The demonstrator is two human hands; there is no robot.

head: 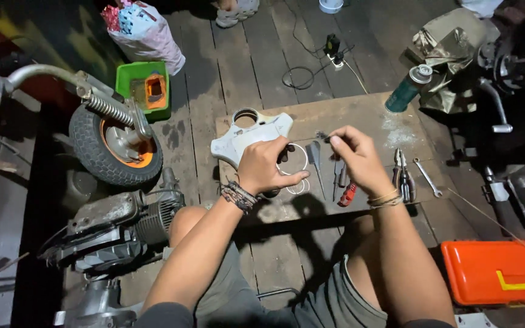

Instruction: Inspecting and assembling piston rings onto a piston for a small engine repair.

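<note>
Person sits on the plank floor, knees apart, w/ a low wooden board serving as desk right in front, so tools stay w/in arm's reach. Left hand is curled, fingers closed round a thin white ring, thumb pressed along its lower edge; a dark small part sits at the fingertips, can't tell what it is. Ring is held up just above the desk, prob so both hands can work on it at once. Right hand is pinched: thumb + forefinger pressed together on a tiny dark piece, other fingers loosely bent; piece is too small to ID. Both hands are close, near touching, over the desk middle. White plastic cover w/ a round hole lies flat just behind the left hand, partly under it. Below the hands a screwdriver and a red-handled tool lie side by side, handles toward the person, easy grab. Pliers and a small spanner lie just right of the right wrist, parallel-ish. Green spray can stands tilted at the desk's far right corner, out of the way. Orange toolbox is shut, on the floor by the right knee. Left side: small wheel w/ orange rim, spring above it, and an engine block by the left knee. Green tub beyond the wheel.
</note>
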